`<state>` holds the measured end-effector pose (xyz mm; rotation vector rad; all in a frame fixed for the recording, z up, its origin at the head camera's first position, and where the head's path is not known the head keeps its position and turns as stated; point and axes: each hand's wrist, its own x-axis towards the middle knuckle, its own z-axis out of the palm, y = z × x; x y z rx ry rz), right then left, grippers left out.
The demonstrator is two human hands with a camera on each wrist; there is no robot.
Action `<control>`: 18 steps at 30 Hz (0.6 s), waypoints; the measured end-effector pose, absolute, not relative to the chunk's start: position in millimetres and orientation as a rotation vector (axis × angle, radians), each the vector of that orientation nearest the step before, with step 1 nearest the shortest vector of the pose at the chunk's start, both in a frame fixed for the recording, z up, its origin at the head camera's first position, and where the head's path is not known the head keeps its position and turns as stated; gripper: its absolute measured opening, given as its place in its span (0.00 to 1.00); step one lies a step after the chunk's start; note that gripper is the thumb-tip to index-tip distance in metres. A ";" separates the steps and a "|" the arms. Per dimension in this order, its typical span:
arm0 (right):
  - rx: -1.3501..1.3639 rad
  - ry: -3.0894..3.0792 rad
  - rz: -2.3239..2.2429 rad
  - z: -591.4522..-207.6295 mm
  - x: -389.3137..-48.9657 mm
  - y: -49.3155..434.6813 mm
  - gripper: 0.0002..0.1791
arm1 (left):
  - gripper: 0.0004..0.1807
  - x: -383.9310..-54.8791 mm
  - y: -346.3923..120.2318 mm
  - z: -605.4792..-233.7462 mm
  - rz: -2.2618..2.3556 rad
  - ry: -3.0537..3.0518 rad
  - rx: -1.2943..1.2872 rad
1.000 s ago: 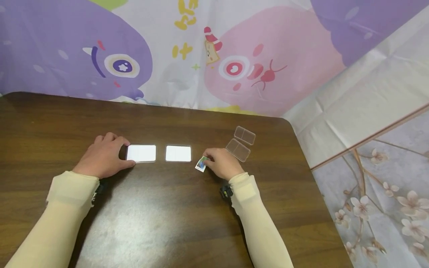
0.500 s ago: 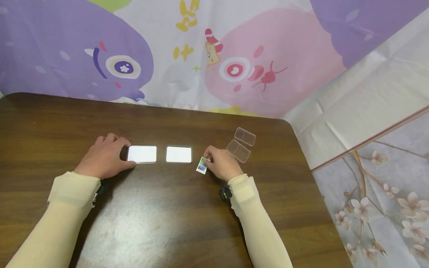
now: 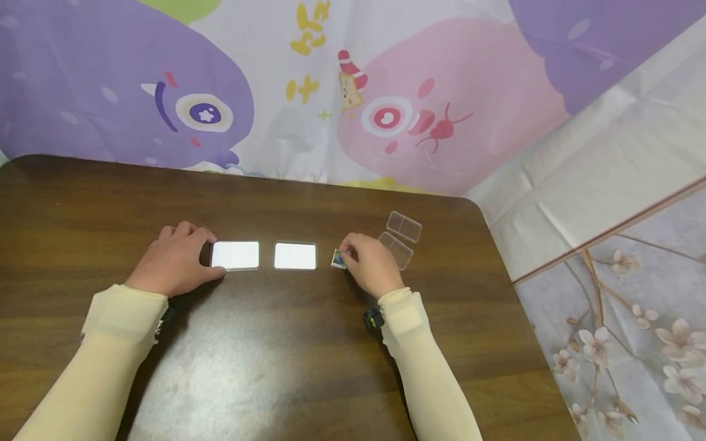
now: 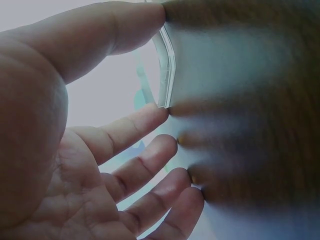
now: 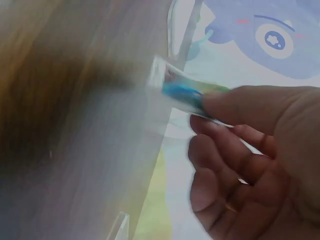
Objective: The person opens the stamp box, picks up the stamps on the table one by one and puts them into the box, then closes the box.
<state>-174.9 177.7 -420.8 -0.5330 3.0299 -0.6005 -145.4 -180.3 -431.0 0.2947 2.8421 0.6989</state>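
Note:
My left hand (image 3: 171,260) grips the left end of a flat clear plastic case (image 3: 236,255) with a white face, thumb and index finger at opposite corners. In the left wrist view the case's clear edge (image 4: 167,65) runs between those two fingertips, the other fingers spread on the table. Between the thumb and fingers of my right hand (image 3: 371,260) is a small stamp (image 3: 337,260), pinched by one end. Its white border and blue-green picture (image 5: 182,95) show, blurred, in the right wrist view. A second white-faced clear case (image 3: 295,256) lies between the hands.
Two clear, divided plastic pieces (image 3: 404,226) lie at the back right, the nearer one partly hidden behind my right hand. The brown wooden table (image 3: 276,367) ends at a cartoon-printed cloth (image 3: 298,128); a flowered cloth (image 3: 623,318) hangs at the right.
My right hand has moved slightly away from me with the stamp, which has turned and shows less of its face. The left hand keeps its hold on the left case.

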 end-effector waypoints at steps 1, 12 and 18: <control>-0.539 3.061 -0.606 -420.3 -175.2 178.1 0.02 | 0.39 -145.2 -180.2 -430.9 0.701 2.842 0.294; -0.532 3.165 -0.964 -418.9 -178.1 177.2 0.04 | 0.39 -143.7 -179.9 -429.7 0.696 2.850 0.293; -0.572 3.143 -1.176 -419.3 -179.3 176.9 0.02 | 0.38 -145.4 -179.1 -431.3 0.689 2.851 0.295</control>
